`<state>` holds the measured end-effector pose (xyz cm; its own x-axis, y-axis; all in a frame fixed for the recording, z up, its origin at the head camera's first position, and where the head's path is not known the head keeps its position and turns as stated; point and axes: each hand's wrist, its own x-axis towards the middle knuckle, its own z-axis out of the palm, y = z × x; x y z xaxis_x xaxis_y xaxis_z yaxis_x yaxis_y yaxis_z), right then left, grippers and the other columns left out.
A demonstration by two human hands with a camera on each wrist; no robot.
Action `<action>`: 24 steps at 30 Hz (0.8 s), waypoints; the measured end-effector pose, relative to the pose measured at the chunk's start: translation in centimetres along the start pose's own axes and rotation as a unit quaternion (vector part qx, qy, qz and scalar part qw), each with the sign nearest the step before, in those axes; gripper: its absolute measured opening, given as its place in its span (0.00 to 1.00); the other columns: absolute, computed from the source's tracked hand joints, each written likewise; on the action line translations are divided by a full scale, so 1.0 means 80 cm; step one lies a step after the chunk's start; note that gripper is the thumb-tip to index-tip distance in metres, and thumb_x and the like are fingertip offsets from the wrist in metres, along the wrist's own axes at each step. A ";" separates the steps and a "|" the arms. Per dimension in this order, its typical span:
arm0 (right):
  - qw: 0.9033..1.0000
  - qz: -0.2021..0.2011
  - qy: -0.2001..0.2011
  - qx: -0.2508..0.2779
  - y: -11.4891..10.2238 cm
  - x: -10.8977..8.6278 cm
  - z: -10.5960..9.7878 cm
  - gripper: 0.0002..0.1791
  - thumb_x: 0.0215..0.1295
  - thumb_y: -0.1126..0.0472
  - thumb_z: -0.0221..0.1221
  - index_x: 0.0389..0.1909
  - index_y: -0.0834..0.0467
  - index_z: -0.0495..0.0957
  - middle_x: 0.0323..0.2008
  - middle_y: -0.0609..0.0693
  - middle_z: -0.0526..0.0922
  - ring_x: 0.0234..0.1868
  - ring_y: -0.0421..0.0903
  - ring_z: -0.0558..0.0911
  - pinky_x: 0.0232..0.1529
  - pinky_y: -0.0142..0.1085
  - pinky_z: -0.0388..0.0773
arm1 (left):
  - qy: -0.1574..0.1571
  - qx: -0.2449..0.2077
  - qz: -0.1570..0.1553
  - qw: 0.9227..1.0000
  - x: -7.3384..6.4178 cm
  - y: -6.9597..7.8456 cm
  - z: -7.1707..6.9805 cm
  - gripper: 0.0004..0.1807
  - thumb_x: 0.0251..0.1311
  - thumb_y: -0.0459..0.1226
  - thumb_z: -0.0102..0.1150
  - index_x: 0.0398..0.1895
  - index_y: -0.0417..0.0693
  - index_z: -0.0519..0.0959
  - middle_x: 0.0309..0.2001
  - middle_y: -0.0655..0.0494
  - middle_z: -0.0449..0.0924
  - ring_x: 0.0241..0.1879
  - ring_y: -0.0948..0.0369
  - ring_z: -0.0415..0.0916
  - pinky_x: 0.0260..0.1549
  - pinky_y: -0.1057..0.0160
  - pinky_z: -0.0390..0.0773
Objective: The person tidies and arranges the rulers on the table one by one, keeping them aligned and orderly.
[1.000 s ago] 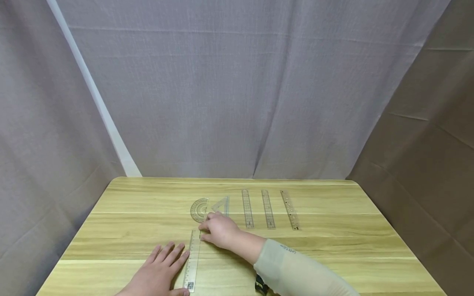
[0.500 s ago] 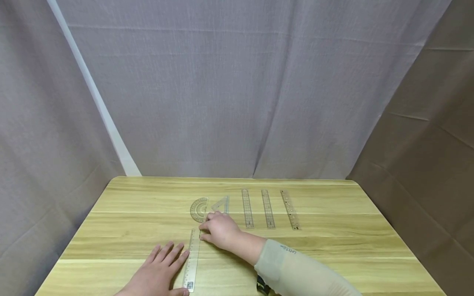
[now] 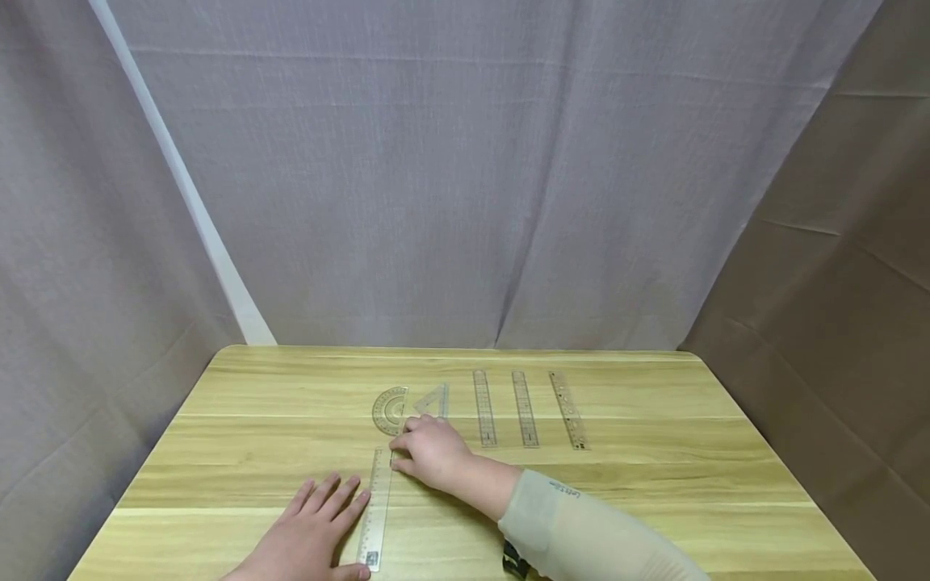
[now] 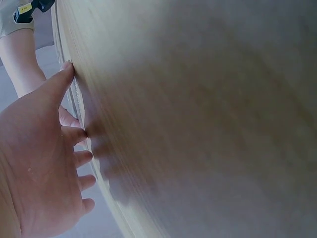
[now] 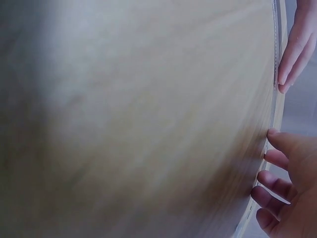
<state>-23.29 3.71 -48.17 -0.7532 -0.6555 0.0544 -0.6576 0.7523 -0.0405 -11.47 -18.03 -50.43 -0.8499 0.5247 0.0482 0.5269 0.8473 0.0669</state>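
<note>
A clear plastic ruler (image 3: 375,510) lies lengthwise on the wooden table in the head view. Along its left edge rests my left hand (image 3: 308,528), fingers spread, with the index fingertip at the ruler's side and the thumb at its near end. My right hand (image 3: 436,453) touches the far right corner with thumb and index fingertips. Just beyond lie a clear protractor (image 3: 385,411) and a set square (image 3: 440,399), the latter partly hidden by the right hand. In the right wrist view, the right fingers (image 5: 277,186) are loosely bent near the tabletop.
Three more clear rulers lie to the right: a left one (image 3: 484,408), a middle one (image 3: 525,409) and a slightly slanted one (image 3: 569,411) with cut-out shapes. The wooden table (image 3: 654,500) has grey curtains (image 3: 436,202) behind and at its sides.
</note>
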 end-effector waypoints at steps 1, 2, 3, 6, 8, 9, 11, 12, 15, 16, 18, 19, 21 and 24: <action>1.000 -0.001 0.001 -0.001 0.000 0.000 0.000 0.19 0.63 0.40 0.63 0.51 0.42 0.85 0.40 0.38 0.80 0.42 0.39 0.77 0.50 0.36 0.75 | 0.001 0.001 0.001 1.000 0.000 0.000 0.000 0.55 0.53 0.79 0.38 0.71 0.48 0.69 0.72 0.47 0.65 0.70 0.43 0.60 0.66 0.38 0.59; 1.000 -0.002 0.002 -0.003 0.000 0.000 0.001 0.19 0.64 0.40 0.63 0.51 0.42 0.85 0.40 0.38 0.80 0.41 0.39 0.77 0.49 0.36 0.75 | 0.003 0.002 0.001 1.000 0.000 0.000 0.000 0.55 0.53 0.79 0.38 0.71 0.48 0.69 0.72 0.47 0.65 0.70 0.43 0.60 0.66 0.38 0.59; 1.000 -0.003 0.003 -0.005 0.000 0.000 0.001 0.19 0.64 0.40 0.63 0.52 0.42 0.85 0.40 0.38 0.80 0.41 0.39 0.77 0.49 0.36 0.75 | 0.006 0.002 0.003 1.000 0.000 0.000 0.000 0.55 0.53 0.78 0.37 0.70 0.47 0.69 0.71 0.47 0.65 0.70 0.43 0.60 0.66 0.38 0.59; 1.000 -0.004 0.005 -0.008 0.000 0.000 0.000 0.19 0.64 0.40 0.62 0.52 0.42 0.85 0.40 0.39 0.80 0.41 0.39 0.77 0.49 0.36 0.75 | 0.014 0.000 0.006 1.000 0.001 0.000 0.000 0.55 0.53 0.78 0.37 0.70 0.47 0.70 0.71 0.47 0.66 0.69 0.43 0.61 0.65 0.39 0.60; 1.000 -0.005 0.007 -0.008 0.000 -0.001 0.000 0.19 0.64 0.41 0.62 0.52 0.42 0.85 0.40 0.39 0.80 0.41 0.39 0.77 0.49 0.36 0.75 | 0.020 -0.001 0.008 1.000 0.000 0.000 0.000 0.55 0.53 0.78 0.37 0.70 0.47 0.70 0.70 0.47 0.67 0.69 0.43 0.62 0.65 0.39 0.61; 1.000 -0.005 0.008 -0.008 0.000 -0.001 0.000 0.18 0.64 0.41 0.62 0.51 0.42 0.85 0.41 0.39 0.80 0.41 0.39 0.77 0.49 0.36 0.75 | 0.022 -0.003 0.010 1.000 0.000 0.000 0.000 0.55 0.53 0.78 0.38 0.70 0.47 0.70 0.70 0.46 0.67 0.69 0.43 0.62 0.65 0.39 0.61; 1.000 -0.005 0.011 -0.005 0.000 -0.003 -0.001 0.18 0.64 0.41 0.63 0.51 0.43 0.85 0.42 0.39 0.81 0.43 0.40 0.78 0.50 0.37 0.75 | 0.020 -0.007 0.007 1.000 0.000 0.000 -0.001 0.55 0.53 0.78 0.38 0.70 0.47 0.69 0.70 0.47 0.67 0.69 0.43 0.62 0.65 0.38 0.60; 1.000 -0.006 0.013 -0.002 0.000 -0.003 -0.002 0.18 0.64 0.41 0.63 0.51 0.43 0.84 0.43 0.40 0.81 0.44 0.40 0.79 0.51 0.37 0.75 | 0.018 -0.011 0.005 1.000 -0.001 0.000 -0.002 0.55 0.53 0.78 0.39 0.70 0.47 0.69 0.70 0.47 0.67 0.69 0.43 0.62 0.65 0.38 0.60; 1.000 -0.003 0.022 0.008 0.000 -0.006 -0.002 0.19 0.65 0.41 0.62 0.52 0.44 0.84 0.46 0.41 0.82 0.47 0.41 0.79 0.54 0.39 0.75 | 0.016 -0.028 -0.001 0.999 -0.001 0.001 -0.007 0.54 0.54 0.77 0.41 0.71 0.46 0.69 0.71 0.47 0.66 0.69 0.44 0.61 0.65 0.38 0.60; 1.000 -0.002 0.026 0.013 0.000 -0.007 -0.002 0.19 0.65 0.41 0.62 0.52 0.45 0.84 0.47 0.42 0.82 0.48 0.42 0.80 0.54 0.40 0.75 | 0.017 -0.034 -0.001 0.999 0.000 0.002 -0.010 0.54 0.55 0.76 0.41 0.71 0.46 0.68 0.71 0.47 0.66 0.70 0.44 0.61 0.65 0.38 0.60; 0.999 0.002 0.034 0.019 0.000 -0.009 -0.001 0.20 0.66 0.40 0.60 0.53 0.46 0.83 0.49 0.43 0.82 0.50 0.43 0.80 0.56 0.41 0.75 | 0.022 -0.046 0.001 0.999 0.001 0.003 -0.015 0.52 0.57 0.75 0.43 0.71 0.45 0.68 0.70 0.47 0.66 0.69 0.43 0.61 0.64 0.37 0.60; 0.999 0.004 0.037 0.022 0.000 -0.010 -0.001 0.21 0.67 0.40 0.59 0.53 0.46 0.82 0.50 0.44 0.82 0.51 0.44 0.80 0.56 0.42 0.75 | 0.026 -0.050 0.002 0.998 0.002 0.004 -0.017 0.51 0.58 0.74 0.44 0.71 0.44 0.68 0.70 0.46 0.66 0.69 0.43 0.61 0.64 0.37 0.60; 0.999 0.009 0.044 0.026 0.000 -0.012 -0.001 0.23 0.68 0.39 0.58 0.56 0.48 0.81 0.52 0.45 0.82 0.53 0.46 0.79 0.58 0.44 0.74 | 0.034 -0.052 0.005 0.998 0.003 0.006 -0.021 0.50 0.59 0.72 0.45 0.71 0.43 0.68 0.70 0.45 0.66 0.69 0.41 0.61 0.64 0.36 0.61; 0.998 0.011 0.055 0.030 0.000 -0.018 -0.001 0.26 0.69 0.38 0.56 0.59 0.49 0.79 0.55 0.47 0.81 0.56 0.47 0.79 0.61 0.46 0.73 | 0.042 -0.047 -0.002 0.998 0.006 0.010 -0.025 0.47 0.61 0.69 0.47 0.71 0.43 0.68 0.70 0.45 0.66 0.69 0.40 0.60 0.64 0.35 0.61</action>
<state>-22.22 4.64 -48.14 -0.7637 -0.6247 0.1628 -0.6427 0.7593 -0.1017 -11.47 -17.26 -48.37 -0.8506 0.5093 0.1306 0.5251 0.8357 0.1610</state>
